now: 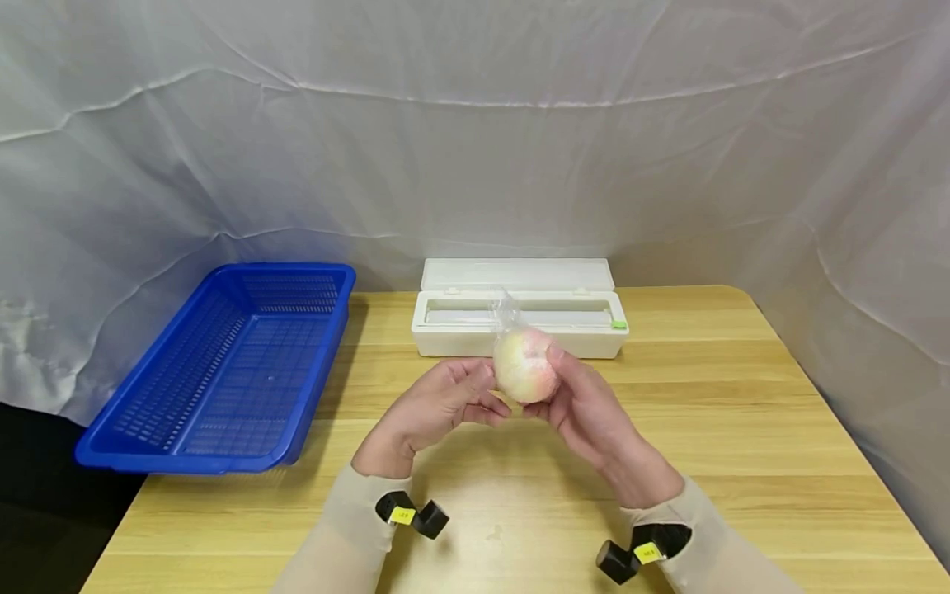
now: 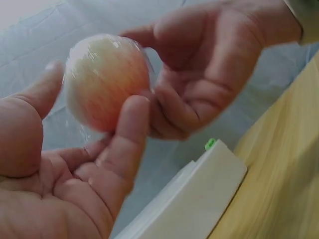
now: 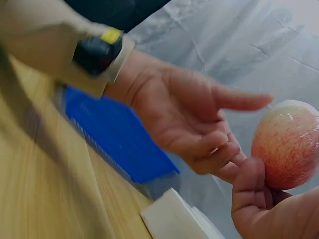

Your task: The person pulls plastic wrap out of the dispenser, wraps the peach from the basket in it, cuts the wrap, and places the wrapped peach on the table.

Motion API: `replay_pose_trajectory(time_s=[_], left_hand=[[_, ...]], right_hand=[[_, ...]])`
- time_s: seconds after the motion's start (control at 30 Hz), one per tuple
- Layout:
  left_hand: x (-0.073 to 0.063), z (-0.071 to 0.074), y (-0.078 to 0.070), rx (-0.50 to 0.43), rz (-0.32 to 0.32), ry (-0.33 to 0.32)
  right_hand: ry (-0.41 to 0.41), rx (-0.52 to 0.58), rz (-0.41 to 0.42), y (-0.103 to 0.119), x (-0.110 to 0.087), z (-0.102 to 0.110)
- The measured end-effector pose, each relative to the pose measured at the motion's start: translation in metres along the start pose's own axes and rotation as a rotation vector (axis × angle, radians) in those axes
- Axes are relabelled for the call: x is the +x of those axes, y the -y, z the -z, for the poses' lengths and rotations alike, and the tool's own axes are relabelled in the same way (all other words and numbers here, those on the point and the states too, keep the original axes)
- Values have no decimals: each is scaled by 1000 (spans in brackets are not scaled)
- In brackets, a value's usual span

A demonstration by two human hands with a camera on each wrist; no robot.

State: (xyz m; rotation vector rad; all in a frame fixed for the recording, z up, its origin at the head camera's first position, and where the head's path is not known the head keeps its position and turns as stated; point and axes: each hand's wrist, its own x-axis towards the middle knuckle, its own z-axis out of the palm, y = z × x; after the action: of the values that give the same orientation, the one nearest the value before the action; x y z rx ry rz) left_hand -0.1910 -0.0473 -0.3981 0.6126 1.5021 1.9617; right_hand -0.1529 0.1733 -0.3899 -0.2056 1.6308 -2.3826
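Note:
A pale yellow and pink peach (image 1: 525, 365), covered in clear plastic film, is held up above the table; a loose tuft of the film (image 1: 507, 312) sticks up from its top. My right hand (image 1: 594, 412) grips the peach from the right, thumb on its face and fingers beneath. My left hand (image 1: 445, 400) is close on the peach's left side, its thumb extended and its fingers loosely bent. In the left wrist view its fingertips overlap the wrapped peach (image 2: 107, 82); whether they press it I cannot tell. The right wrist view shows the left palm (image 3: 182, 112) facing the peach (image 3: 289, 147).
Behind the hands stands a white cling film box (image 1: 519, 340), its lid (image 1: 517, 274) raised, with a small green slider (image 1: 619, 325) at the right end. A blue plastic basket (image 1: 315, 396) sits at the wooden table's (image 1: 712, 396) left edge. Grey cloth (image 1: 475, 173) hangs behind.

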Motion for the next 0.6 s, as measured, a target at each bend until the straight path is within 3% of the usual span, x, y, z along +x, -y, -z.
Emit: replay_pose_trajectory(time_s=[0.07,0.13,0.3,0.4,0.6], left_hand=[[0,-4,0,8,-2,17],[2,-10,0,33,4,-10],[8,-27,1,108,42,-194],[9,-32,2,128,38,-259],[10,-32,5,98,24,-184]], right_hand=[[-27,-120,30,-1,1,-1],[-68,-249,46,-3,1,-3],[-154,-429,62,-7,1,-7],[-153,-435,65,-7,1,-7],[-88,-319,22,-11,4,-4]])
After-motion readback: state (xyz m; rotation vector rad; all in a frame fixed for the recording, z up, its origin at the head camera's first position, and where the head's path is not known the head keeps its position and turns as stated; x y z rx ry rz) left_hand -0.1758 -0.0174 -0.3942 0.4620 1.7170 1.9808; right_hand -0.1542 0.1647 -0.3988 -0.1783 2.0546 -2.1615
